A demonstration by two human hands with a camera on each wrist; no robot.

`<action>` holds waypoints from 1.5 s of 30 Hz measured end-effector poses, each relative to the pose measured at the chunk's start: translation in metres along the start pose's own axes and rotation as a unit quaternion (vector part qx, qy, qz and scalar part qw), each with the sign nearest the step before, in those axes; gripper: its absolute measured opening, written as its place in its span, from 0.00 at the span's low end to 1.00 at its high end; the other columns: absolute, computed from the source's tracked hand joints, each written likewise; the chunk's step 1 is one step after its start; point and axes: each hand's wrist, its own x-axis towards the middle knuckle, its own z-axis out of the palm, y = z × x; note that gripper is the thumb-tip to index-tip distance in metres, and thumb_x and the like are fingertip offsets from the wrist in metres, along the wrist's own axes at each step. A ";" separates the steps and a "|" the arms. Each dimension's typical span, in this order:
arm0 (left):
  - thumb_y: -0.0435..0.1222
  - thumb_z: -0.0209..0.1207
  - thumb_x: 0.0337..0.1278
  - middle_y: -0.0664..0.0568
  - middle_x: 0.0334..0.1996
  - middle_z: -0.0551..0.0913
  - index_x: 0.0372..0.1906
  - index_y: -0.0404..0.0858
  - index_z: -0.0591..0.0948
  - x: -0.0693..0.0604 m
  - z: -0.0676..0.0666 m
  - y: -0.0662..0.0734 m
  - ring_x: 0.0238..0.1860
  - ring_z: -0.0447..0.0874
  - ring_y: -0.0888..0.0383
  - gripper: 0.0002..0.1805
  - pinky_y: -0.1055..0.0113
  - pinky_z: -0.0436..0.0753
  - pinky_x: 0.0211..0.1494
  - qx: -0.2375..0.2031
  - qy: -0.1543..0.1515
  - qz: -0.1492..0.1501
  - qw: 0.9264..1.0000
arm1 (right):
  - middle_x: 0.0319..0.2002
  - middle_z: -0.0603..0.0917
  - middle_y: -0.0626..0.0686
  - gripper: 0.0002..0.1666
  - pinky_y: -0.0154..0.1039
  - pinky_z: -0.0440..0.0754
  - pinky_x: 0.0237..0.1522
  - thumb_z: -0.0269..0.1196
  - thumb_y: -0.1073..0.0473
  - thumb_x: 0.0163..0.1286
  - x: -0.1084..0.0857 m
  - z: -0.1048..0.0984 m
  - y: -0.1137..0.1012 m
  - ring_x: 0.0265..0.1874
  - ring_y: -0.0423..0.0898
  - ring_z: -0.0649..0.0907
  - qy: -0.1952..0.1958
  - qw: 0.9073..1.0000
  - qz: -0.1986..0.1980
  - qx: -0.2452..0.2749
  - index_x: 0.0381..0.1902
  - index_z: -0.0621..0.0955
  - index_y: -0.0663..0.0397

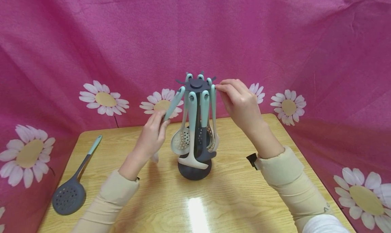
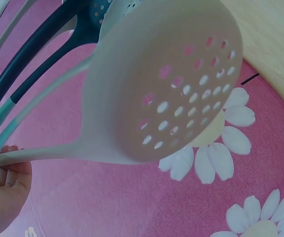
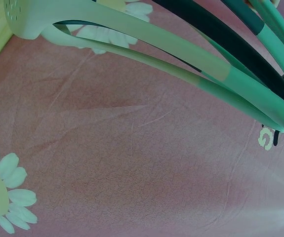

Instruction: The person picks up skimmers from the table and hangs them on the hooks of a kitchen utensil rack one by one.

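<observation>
A dark rotating utensil rack [image 1: 196, 85] stands on a round base, with several mint-handled kitchen tools hanging from its hooks. My left hand [image 1: 151, 132] grips a cream skimmer [image 2: 107, 98] by its mint handle [image 1: 173, 105]. The handle slants, its top end at a left hook of the rack; whether the hook passes through its hole I cannot tell. My right hand [image 1: 241, 102] pinches the rack's right hook tip, beside the top of a hanging tool's handle [image 1: 213, 100]. In the head view the left hand mostly hides the skimmer's head.
A dark grey skimmer [image 1: 68, 196] with a mint handle lies on the table's left side. The wooden table [image 1: 238, 195] backs onto a pink cloth [image 1: 195, 29] with daisies. Cream [image 1: 192, 134] and dark grey [image 1: 205, 131] tools hang at the rack's front.
</observation>
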 end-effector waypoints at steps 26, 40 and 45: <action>0.25 0.55 0.55 0.41 0.41 0.75 0.51 0.30 0.68 -0.005 0.026 0.013 0.37 0.76 0.51 0.18 0.61 0.80 0.42 -0.072 -0.025 -0.043 0.996 | 0.32 0.80 0.61 0.06 0.43 0.81 0.39 0.62 0.74 0.56 0.000 0.001 0.001 0.33 0.53 0.80 -0.002 1.000 0.002 0.003 0.34 0.80 0.69; 0.25 0.58 0.53 0.42 0.36 0.77 0.49 0.29 0.70 -0.007 0.031 0.013 0.35 0.77 0.52 0.18 0.61 0.80 0.42 -0.088 0.005 -0.044 0.995 | 0.32 0.81 0.61 0.06 0.43 0.80 0.38 0.61 0.75 0.56 0.000 0.001 0.001 0.33 0.53 0.80 0.002 1.000 0.002 0.006 0.34 0.80 0.69; 0.27 0.58 0.53 0.40 0.38 0.78 0.50 0.30 0.71 -0.009 0.031 0.011 0.36 0.78 0.52 0.18 0.61 0.80 0.44 -0.094 0.005 -0.052 0.994 | 0.32 0.81 0.61 0.07 0.43 0.80 0.39 0.61 0.75 0.56 0.000 0.001 0.001 0.33 0.53 0.80 0.001 1.000 0.002 0.007 0.34 0.80 0.69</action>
